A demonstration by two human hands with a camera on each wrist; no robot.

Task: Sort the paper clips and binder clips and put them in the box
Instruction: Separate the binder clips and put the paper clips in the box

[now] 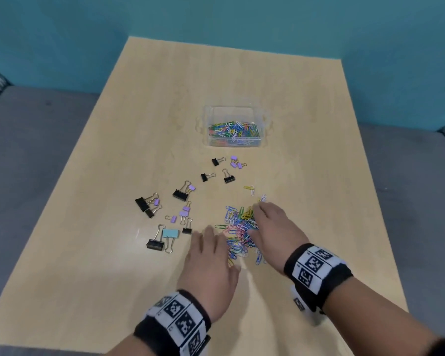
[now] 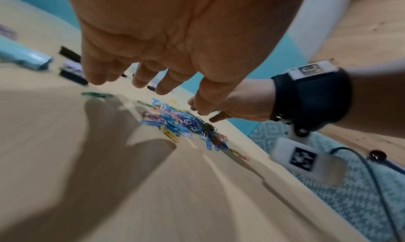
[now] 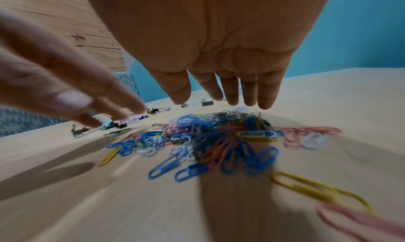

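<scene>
Hands: left hand [image 1: 211, 263] and right hand [image 1: 272, 224] flat, fingers open, flanking coloured paper clip pile [image 1: 239, 232] on desk [image 1: 113, 278]
Box: clear plastic box [image 1: 234, 124], part-filled, farther back
Tip: probably cup inward, avoid binder clips [image 1: 180, 194]

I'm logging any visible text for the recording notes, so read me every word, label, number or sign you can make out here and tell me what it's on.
No readable words or numbers.
Left wristband: black-and-white square code markers, no letters.
Right wristband: the same kind of markers, no letters.
White tag on the right wristband: a small symbol, too blurred to read.
Clear box, binder clips, paper clips: no print visible.
</scene>
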